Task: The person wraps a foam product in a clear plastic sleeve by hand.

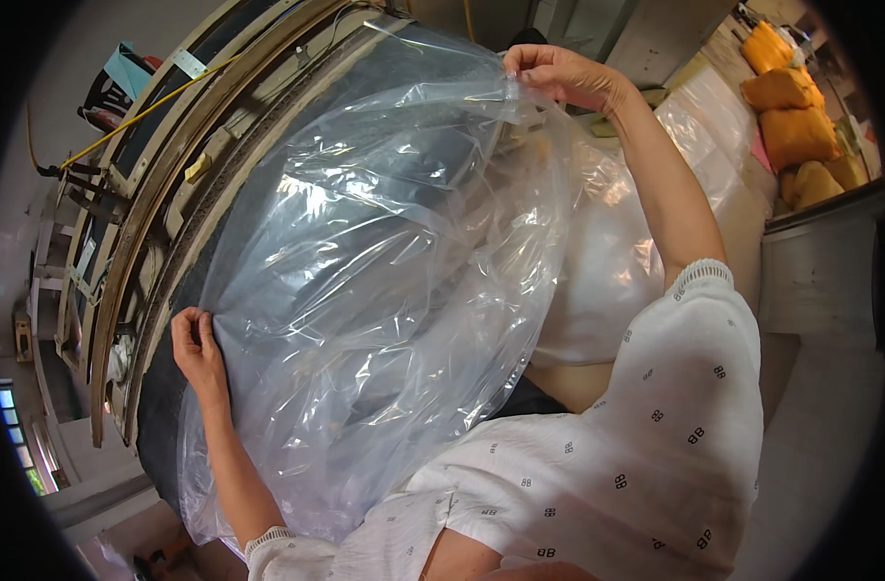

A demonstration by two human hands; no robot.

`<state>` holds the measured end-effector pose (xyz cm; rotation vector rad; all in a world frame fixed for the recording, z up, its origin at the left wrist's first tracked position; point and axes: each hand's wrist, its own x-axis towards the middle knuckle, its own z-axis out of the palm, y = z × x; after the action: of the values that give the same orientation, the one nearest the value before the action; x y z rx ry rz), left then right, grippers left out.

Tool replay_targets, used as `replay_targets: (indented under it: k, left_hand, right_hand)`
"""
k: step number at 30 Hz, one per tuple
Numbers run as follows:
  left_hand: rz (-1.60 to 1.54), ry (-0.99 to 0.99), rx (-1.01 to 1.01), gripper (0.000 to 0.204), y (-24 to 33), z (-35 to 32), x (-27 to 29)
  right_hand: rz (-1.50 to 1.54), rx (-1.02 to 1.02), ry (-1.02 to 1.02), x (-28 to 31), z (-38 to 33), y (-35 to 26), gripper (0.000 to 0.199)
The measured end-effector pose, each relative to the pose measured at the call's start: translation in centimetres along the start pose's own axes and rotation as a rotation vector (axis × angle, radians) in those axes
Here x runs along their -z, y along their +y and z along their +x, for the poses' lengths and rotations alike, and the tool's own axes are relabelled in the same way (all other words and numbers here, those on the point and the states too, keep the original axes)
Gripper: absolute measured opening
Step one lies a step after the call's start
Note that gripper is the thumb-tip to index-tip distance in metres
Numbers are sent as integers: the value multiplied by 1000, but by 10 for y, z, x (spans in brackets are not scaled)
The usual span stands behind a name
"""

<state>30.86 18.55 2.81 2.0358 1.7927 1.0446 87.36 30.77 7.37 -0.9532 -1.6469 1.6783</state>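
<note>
A large sheet or bag of clear plastic film (pixel 365 261) lies spread and wrinkled over a dark work surface (pixel 418 53) in front of me. My right hand (pixel 563 76) pinches the film's far right corner between thumb and fingers, with the arm stretched out. At the film's left edge, my left hand (pixel 199 351) grips it with curled fingers. The near side of the film hangs down toward my lap. Whether it is one layer or several I cannot tell.
A long machine frame (pixel 156 218) with rails runs along the left, with a yellow rod (pixel 137 118) over it. To my right lies a pile of clear plastic (pixel 597 290). Orange bundles (pixel 799 136) are stacked at the far right. A grey metal cabinet (pixel 820 276) stands below them.
</note>
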Motion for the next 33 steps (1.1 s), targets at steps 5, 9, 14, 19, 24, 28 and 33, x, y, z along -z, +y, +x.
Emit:
replay_targets:
  k: [5,9,14,19,24,28,33]
  left_hand:
    - [1,190,28,12,27,0,-13]
    - [-40,173,61,12,24,-2,-9]
    - [-83,159,73,12,20,-3,-9]
    - [-58,170,70,12,14,-3,-10]
    - [-128,162,106,10,10,-3,-3]
    - [-184,153,153,8,19,-4,3]
    - [-252,141,149,7,17,-8,-1]
  right_hand:
    - [-317,8,140,0,3,6,12]
    - [-258,215,295,-8,11,3,11]
    - [-123,258,354,-14,18,-15,12]
    - [-63,35,247,-10,11,-28,18]
    - [-271,79,108,-3,23,-28,20]
    - [-319,125,351,-4,52,-26,17]
    - [-1370,157,697,-10,138,0,9]
